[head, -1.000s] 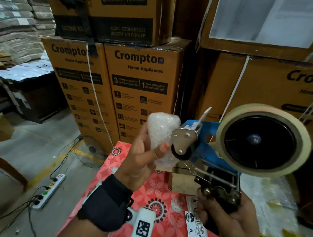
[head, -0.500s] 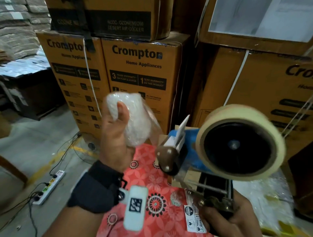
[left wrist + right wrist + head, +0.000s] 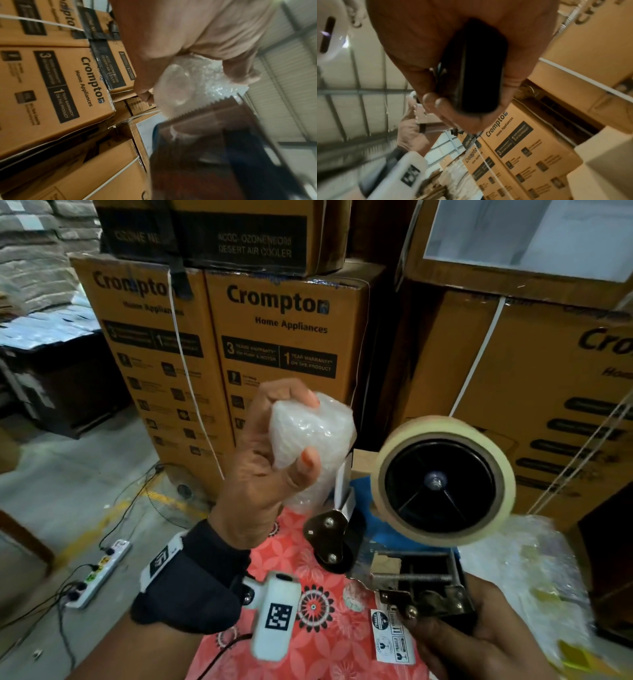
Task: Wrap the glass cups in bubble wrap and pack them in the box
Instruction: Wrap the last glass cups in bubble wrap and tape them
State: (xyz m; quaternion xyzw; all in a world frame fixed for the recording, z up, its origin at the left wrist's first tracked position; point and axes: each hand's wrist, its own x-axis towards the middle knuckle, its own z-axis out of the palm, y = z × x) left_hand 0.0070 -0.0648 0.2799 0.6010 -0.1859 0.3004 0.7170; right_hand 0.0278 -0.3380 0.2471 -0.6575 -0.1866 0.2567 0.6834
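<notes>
At eleven o'clock of the dispenser [image 3: 428,508] gripped by the right hand [image 3: 479,642], the left hand [image 3: 263,470] has pulled the gripped cup [image 3: 315,446] clear; taping looks done.

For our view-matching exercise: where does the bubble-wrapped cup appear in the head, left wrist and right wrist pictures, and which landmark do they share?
Head: the bubble-wrapped cup sits at centre, gripped by the left hand, beside the tape dispenser.
Left wrist: upper centre-right, below the palm.
Right wrist: not visible; the right hand grips the dispenser's black handle.
Shared landmark: the Crompton cartons.
</notes>
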